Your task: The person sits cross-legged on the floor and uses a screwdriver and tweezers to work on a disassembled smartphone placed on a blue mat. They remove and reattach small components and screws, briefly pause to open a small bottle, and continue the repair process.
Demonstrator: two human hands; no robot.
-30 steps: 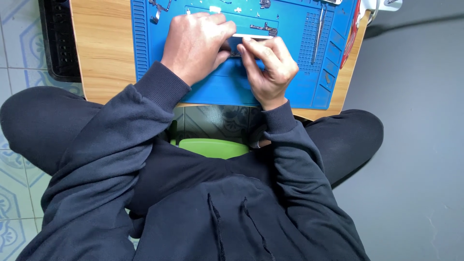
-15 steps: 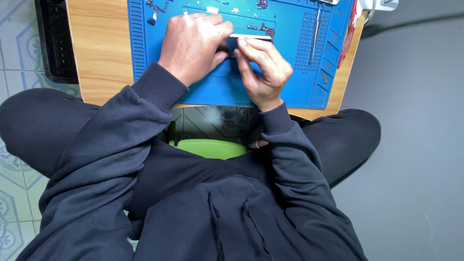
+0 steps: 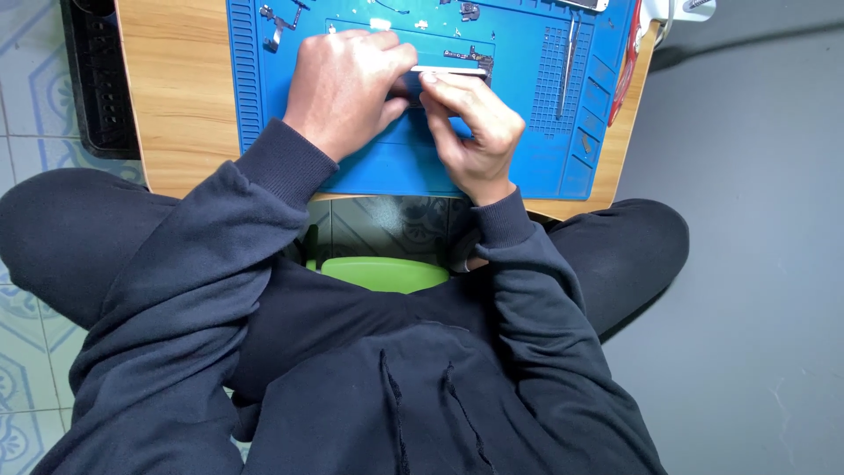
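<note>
The table (image 3: 180, 105) is light wood, and a blue mat (image 3: 396, 167) with ribbed edges and small compartments covers most of it. Both hands meet over the mat's middle on a thin flat part (image 3: 448, 70) with a pale edge — mostly hidden under the fingers, so its kind cannot be told. The left hand (image 3: 347, 88) lies curled over the part's left end, pressing it down onto the mat. The right hand (image 3: 470, 123) pinches the part's near edge between thumb and forefinger. The step in hand looks like fine bench work on the held part — steadying with one hand, working an edge with the other. A next move would call for a firm hold-down and a small, careful pull. Tweezers (image 3: 570, 62) lie on the mat to the right, and small loose pieces (image 3: 274, 19) sit near its far left corner.
</note>
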